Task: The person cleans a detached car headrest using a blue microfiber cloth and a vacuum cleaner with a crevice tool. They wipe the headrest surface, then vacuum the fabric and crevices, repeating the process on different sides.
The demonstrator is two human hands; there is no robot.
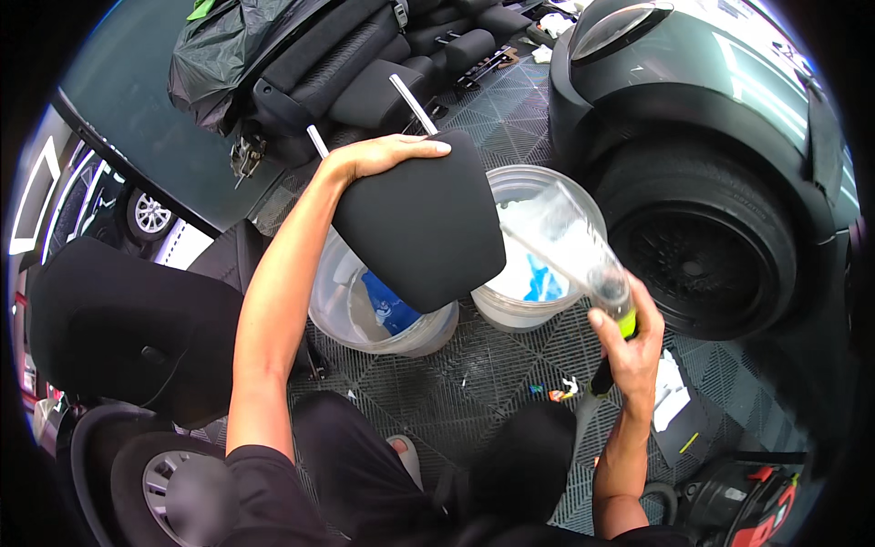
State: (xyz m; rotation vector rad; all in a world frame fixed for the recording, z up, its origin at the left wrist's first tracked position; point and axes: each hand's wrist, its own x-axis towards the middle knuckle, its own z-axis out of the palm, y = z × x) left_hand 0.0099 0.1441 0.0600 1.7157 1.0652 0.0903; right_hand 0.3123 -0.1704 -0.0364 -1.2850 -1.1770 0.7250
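Observation:
My left hand [389, 156] grips a black car headrest [424, 222] along its post end, with the thumb over its face. Two chrome posts [413, 104] stick out on the far side. In my right hand [632, 342] is a clear extraction-vacuum nozzle [564, 236] with a yellow-green collar, its hose running down behind the wrist. The nozzle's flat edge is against or very near the headrest's right side; I cannot tell which. Below the headrest stands a translucent bucket [417, 345] with a blue printed bottom. Another bucket [523, 318], holding white foam, stands under the nozzle.
Removed car seats [369, 75] are piled beyond, partly under a black plastic bag [219, 61]. A car's wheel [697, 253] is close on the right. A seat back [130, 321] stands at left. A vacuum machine [738, 502] sits lower right. Paper scraps [670, 390] lie on the grid floor.

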